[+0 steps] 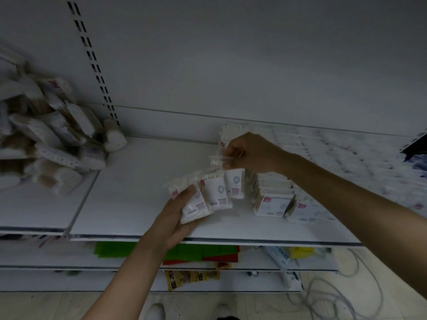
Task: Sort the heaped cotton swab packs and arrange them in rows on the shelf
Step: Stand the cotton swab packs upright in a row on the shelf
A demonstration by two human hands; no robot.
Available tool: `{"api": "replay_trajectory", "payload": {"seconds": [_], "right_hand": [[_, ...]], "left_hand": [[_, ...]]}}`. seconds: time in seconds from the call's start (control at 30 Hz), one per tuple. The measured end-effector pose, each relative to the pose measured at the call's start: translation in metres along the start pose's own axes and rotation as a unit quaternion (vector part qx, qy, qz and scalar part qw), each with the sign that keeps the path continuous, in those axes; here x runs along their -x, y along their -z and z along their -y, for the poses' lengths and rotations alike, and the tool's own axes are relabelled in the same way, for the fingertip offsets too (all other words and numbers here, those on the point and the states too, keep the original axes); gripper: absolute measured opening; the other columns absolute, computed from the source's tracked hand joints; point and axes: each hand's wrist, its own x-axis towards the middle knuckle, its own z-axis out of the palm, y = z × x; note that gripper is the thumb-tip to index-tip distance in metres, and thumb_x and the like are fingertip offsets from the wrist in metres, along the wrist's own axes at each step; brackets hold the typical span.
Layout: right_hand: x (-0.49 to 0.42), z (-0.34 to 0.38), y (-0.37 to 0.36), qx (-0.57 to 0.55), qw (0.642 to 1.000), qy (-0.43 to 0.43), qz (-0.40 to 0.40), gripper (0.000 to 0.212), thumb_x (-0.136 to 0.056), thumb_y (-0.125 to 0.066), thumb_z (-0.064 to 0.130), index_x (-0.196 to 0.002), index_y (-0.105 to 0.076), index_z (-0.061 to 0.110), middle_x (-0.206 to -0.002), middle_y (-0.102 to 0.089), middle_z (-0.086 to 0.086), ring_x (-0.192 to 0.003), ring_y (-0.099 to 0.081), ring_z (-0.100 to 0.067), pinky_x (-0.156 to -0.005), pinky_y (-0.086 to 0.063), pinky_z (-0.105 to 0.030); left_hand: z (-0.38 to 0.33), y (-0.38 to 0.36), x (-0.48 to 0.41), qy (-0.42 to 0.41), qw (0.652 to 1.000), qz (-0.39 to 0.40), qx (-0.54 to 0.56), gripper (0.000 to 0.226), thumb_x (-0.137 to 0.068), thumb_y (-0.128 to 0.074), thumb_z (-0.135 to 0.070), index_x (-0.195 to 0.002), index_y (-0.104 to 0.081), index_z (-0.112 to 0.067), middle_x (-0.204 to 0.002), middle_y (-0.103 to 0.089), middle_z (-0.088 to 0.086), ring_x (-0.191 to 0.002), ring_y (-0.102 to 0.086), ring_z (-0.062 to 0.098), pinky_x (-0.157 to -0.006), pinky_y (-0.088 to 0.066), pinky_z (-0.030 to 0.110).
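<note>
My left hand [176, 217] grips a fanned bunch of white cotton swab packs [209, 196] just above the white shelf [138, 181]. Fingers of my right hand [248, 152] pinch the top edge of one clear swab pack [217, 161], lifted above that bunch. Right of my hands, arranged packs [273, 199] stand in rows on the shelf, and more rows [346, 158] run blurred toward the back right. A jumbled heap of swab packs [48, 139] lies on the shelf's left end.
A slotted upright [92, 58] runs up the white back panel. Below the shelf, lower shelves hold green and red sheets [184, 252], a yellow packet [189, 277] and a blue-white pack [278, 256]. Cables [335, 296] lie on the floor at the right.
</note>
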Motion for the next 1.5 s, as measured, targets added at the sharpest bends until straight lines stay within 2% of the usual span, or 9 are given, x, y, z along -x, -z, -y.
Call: {"api": "replay_trajectory", "payload": {"seconds": [0.17, 0.27, 0.53, 0.7, 0.8, 1.0, 1.2, 1.33, 1.5], "right_hand": [[-0.006, -0.002, -0.004, -0.024, 0.999, -0.001, -0.046, 0.018, -0.078, -0.077, 0.031, -0.09, -0.071, 0.019, -0.076, -0.062, 0.011, -0.071, -0.056, 0.002, -0.061, -0.038, -0.003], [-0.007, -0.014, 0.008, -0.042, 0.993, -0.02, -0.109, 0.014, -0.078, -0.077, 0.025, -0.087, -0.067, 0.019, -0.08, -0.062, 0.009, -0.077, -0.059, -0.006, -0.063, -0.041, -0.008], [-0.008, -0.026, -0.011, 0.369, 0.924, 0.029, -0.1, 0.031, -0.092, -0.053, 0.032, -0.113, -0.064, 0.012, -0.12, -0.054, -0.009, -0.112, -0.046, -0.027, -0.088, -0.028, -0.033], [0.014, -0.009, 0.002, 0.167, 0.962, 0.076, -0.204, 0.043, -0.089, -0.055, 0.046, -0.12, -0.063, 0.016, -0.109, -0.062, 0.0, -0.1, -0.055, -0.017, -0.087, -0.036, -0.029], [0.026, 0.009, 0.003, -0.009, 0.999, 0.05, -0.021, 0.05, -0.08, -0.072, 0.041, -0.125, -0.06, 0.022, -0.107, -0.064, 0.009, -0.093, -0.057, -0.001, -0.076, -0.038, -0.001], [0.021, 0.004, 0.014, -0.02, 0.998, 0.057, 0.0, 0.023, -0.077, -0.078, 0.021, -0.097, -0.071, 0.014, -0.08, -0.066, 0.01, -0.066, -0.057, 0.012, -0.066, -0.04, -0.002], [0.015, -0.021, -0.001, 0.148, 0.983, 0.065, -0.085, 0.018, -0.083, -0.071, 0.026, -0.096, -0.068, 0.014, -0.096, -0.065, 0.001, -0.093, -0.059, -0.018, -0.071, -0.031, -0.022], [0.009, -0.028, -0.014, 0.339, 0.936, 0.057, -0.08, 0.032, -0.092, -0.055, 0.036, -0.119, -0.062, 0.019, -0.121, -0.056, -0.005, -0.113, -0.047, -0.024, -0.084, -0.026, -0.03], [0.033, -0.015, -0.004, 0.139, 0.965, 0.112, -0.193, 0.052, -0.088, -0.044, 0.058, -0.115, -0.067, 0.02, -0.105, -0.066, 0.004, -0.096, -0.056, -0.014, -0.08, -0.033, -0.026]], "left_hand": [[0.001, -0.008, 0.003, -0.022, 0.998, -0.018, -0.06, 0.06, -0.046, -0.094, -0.016, -0.1, -0.068, -0.01, -0.103, -0.073, 0.014, -0.09, -0.072, 0.027, -0.066, -0.06, 0.038], [0.003, -0.006, 0.0, -0.054, 0.998, -0.029, -0.01, 0.091, -0.027, -0.1, -0.019, -0.11, -0.063, -0.01, -0.107, -0.072, 0.014, -0.092, -0.071, 0.025, -0.064, -0.059, 0.035], [0.009, 0.002, -0.009, -0.088, 0.995, -0.019, -0.048, 0.089, -0.041, -0.097, -0.024, -0.121, -0.059, -0.016, -0.123, -0.065, 0.013, -0.111, -0.064, 0.028, -0.088, -0.055, 0.045], [0.009, -0.009, -0.001, -0.131, 0.973, -0.049, -0.182, 0.057, -0.06, -0.088, -0.013, -0.111, -0.062, -0.013, -0.1, -0.074, 0.002, -0.094, -0.071, 0.02, -0.071, -0.059, 0.034], [0.007, -0.021, -0.001, -0.157, 0.944, -0.033, -0.289, 0.043, -0.066, -0.071, -0.011, -0.108, -0.062, -0.017, -0.093, -0.075, -0.006, -0.091, -0.071, 0.015, -0.074, -0.059, 0.03], [0.002, -0.025, -0.001, -0.219, 0.907, -0.076, -0.351, 0.026, -0.078, -0.072, -0.008, -0.099, -0.067, -0.021, -0.091, -0.075, -0.009, -0.085, -0.071, 0.008, -0.07, -0.056, 0.021], [-0.006, -0.011, 0.007, -0.246, 0.896, -0.144, -0.342, 0.017, -0.086, -0.067, -0.013, -0.1, -0.065, -0.021, -0.091, -0.072, -0.01, -0.079, -0.069, 0.001, -0.064, -0.052, 0.013], [-0.004, -0.014, 0.008, -0.227, 0.899, -0.126, -0.352, 0.018, -0.092, -0.057, -0.007, -0.102, -0.059, -0.021, -0.098, -0.067, -0.006, -0.079, -0.066, -0.004, -0.066, -0.049, 0.009], [0.007, -0.025, 0.0, -0.251, 0.838, -0.064, -0.481, 0.014, -0.088, -0.066, -0.006, -0.092, -0.058, -0.017, -0.089, -0.065, -0.007, -0.083, -0.062, 0.005, -0.07, -0.048, 0.013]]}}
